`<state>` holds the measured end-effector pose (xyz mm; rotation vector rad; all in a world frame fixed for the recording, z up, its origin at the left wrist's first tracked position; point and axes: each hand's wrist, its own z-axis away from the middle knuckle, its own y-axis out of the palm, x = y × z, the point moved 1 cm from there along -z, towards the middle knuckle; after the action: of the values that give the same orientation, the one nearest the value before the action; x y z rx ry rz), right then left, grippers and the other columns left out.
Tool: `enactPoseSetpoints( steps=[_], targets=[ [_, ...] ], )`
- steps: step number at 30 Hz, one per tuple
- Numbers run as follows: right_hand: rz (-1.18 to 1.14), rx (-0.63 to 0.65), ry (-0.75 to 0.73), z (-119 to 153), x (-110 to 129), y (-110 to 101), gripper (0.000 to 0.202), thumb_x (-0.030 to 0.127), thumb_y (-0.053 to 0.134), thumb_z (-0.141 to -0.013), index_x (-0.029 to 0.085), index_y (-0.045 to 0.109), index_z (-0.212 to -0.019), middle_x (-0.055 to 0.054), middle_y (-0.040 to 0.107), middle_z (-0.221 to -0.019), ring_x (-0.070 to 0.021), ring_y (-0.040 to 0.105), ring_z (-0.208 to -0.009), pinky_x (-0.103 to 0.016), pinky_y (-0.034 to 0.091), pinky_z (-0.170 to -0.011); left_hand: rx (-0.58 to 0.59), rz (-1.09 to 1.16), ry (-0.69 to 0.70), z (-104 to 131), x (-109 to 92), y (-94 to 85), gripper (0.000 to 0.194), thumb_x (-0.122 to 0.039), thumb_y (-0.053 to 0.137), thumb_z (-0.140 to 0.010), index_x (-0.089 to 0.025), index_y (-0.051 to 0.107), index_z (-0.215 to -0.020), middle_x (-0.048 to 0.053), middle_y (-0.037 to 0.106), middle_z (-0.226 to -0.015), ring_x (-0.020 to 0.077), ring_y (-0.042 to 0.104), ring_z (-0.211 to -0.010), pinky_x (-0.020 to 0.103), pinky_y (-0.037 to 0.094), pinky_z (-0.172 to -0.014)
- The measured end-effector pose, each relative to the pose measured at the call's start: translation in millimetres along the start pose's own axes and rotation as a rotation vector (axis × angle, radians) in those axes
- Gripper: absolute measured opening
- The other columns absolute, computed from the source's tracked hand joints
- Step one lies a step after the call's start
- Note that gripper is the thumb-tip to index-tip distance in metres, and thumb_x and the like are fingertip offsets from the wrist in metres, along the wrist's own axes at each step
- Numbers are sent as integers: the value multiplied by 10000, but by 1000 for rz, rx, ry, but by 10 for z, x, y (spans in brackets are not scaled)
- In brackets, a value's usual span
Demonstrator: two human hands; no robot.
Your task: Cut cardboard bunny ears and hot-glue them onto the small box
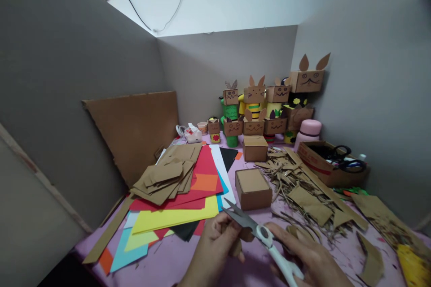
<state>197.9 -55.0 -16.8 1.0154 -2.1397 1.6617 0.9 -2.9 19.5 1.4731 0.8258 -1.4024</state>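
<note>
My right hand (303,251) grips a pair of scissors (266,236) with white handles, its blades slightly parted and pointing up and to the left. Between the fingers of my left hand (217,242) is a small piece of brown cardboard (247,234), partly hidden behind the blades and my fingers. The scissors reach across close to my left fingertips. Just beyond both hands stands a closed cardboard box (254,193), and a smaller cardboard box (255,149) sits behind it.
Coloured paper sheets (175,218) lie at the left under stacked cardboard pieces (168,177). Cardboard scraps (303,188) cover the right side. Cardboard animal figures (254,123) stand at the back near a pink bottle (308,132). An open box (330,172) holds black-handled scissors. Grey panels surround the table.
</note>
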Motion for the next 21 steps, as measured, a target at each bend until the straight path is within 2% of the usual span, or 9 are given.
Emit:
enactPoseSetpoints(
  steps=[5, 11, 14, 19, 21],
  targets=[
    [-2, 17, 9, 22, 44, -38, 497, 262, 607, -787, 300, 548, -1280, -44, 655, -867, -175, 654, -721, -247, 529, -655, 39, -13, -1, 2, 12, 12, 452, -578, 672, -706, -127, 639, -721, 13, 643, -624, 33, 433, -392, 166, 374, -420],
    [-60, -11, 0, 22, 21, 3, 473, 238, 595, -793, 278, 570, -1264, -23, 655, -773, -149, 638, -637, -216, 512, -607, 47, -4, -12, 3, 11, 16, 414, -539, 662, -735, -126, 654, -756, 13, 632, -638, 50, 449, -431, 175, 415, -441],
    [-52, 10, 21, 12, 45, -24, 496, 235, 599, -782, 286, 565, -1275, -32, 669, -802, -166, 647, -676, -231, 519, -633, 60, -7, -6, 6, 3, 1, 377, -505, 634, -777, -129, 652, -762, 12, 617, -640, 66, 451, -463, 189, 441, -459],
    [-39, 25, 38, 13, 46, -40, 501, 244, 633, -743, 316, 592, -1237, -39, 676, -840, -186, 647, -702, -268, 528, -661, 141, -53, 7, 14, -12, 7, 363, -481, 613, -805, -127, 642, -731, 3, 597, -622, 52, 399, -450, 172, 409, -451],
    [-59, 12, 38, 10, 30, -29, 514, 237, 637, -736, 311, 591, -1242, -41, 680, -836, -182, 647, -693, -260, 524, -651, 145, -38, 8, 13, -7, 22, 366, -490, 623, -793, -129, 641, -736, 1, 590, -618, 61, 424, -462, 173, 413, -454]
  ],
)
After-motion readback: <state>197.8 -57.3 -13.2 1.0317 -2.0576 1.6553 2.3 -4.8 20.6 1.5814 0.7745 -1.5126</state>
